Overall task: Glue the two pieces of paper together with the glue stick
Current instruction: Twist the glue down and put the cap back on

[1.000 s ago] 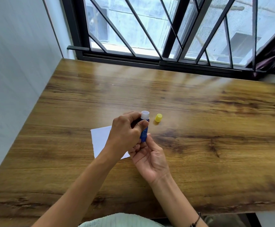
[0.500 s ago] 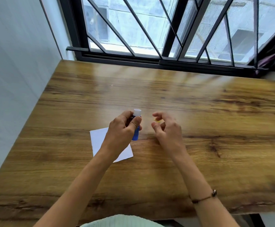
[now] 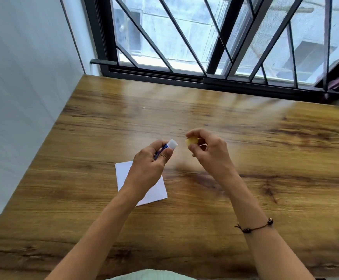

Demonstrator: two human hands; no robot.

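Note:
My left hand (image 3: pixel 147 165) grips a blue glue stick (image 3: pixel 168 146) with its white tip bare and tilted to the upper right. Just to the right of that tip, my right hand (image 3: pixel 210 151) pinches the small yellow cap (image 3: pixel 192 141) in its fingertips, held above the table. A white sheet of paper (image 3: pixel 155 190) lies flat on the wooden table (image 3: pixel 265 178) under my left wrist, which hides part of it. I cannot tell whether it is one sheet or two stacked.
A white wall stands along the table's left side. A window with black bars (image 3: pixel 215 47) runs along the far edge, its sill just behind the tabletop. A dark bead bracelet (image 3: pixel 254 227) circles my right wrist.
My right hand left the glue stick, reached to the yellow cap on the table and lifted it. The glue stick tilted toward the right in my left hand.

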